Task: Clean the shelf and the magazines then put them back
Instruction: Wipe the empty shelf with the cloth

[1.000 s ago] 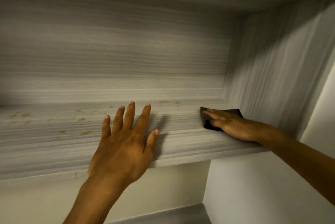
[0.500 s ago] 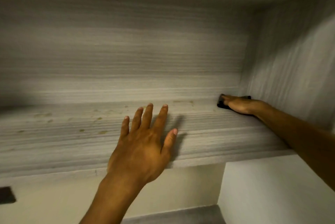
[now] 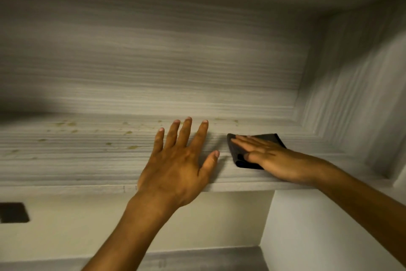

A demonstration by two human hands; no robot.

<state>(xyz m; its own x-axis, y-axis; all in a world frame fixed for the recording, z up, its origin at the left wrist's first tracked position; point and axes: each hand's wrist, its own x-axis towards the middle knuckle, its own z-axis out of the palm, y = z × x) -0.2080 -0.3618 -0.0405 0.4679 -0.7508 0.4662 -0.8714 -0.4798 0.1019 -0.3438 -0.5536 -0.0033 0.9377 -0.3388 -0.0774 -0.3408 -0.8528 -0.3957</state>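
— Any writing to read?
— None legible. The right hand (image 3: 274, 158) presses flat on a dark cloth (image 3: 238, 156) lying on the shelf (image 3: 87, 161).
— The other?
— The left hand (image 3: 178, 167) rests flat, fingers spread, holding nothing.

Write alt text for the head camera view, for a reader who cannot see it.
A right hand presses a dark cloth flat on a pale wood-grain shelf, while the left hand rests open beside it. Yellowish stains dot the shelf's left part.
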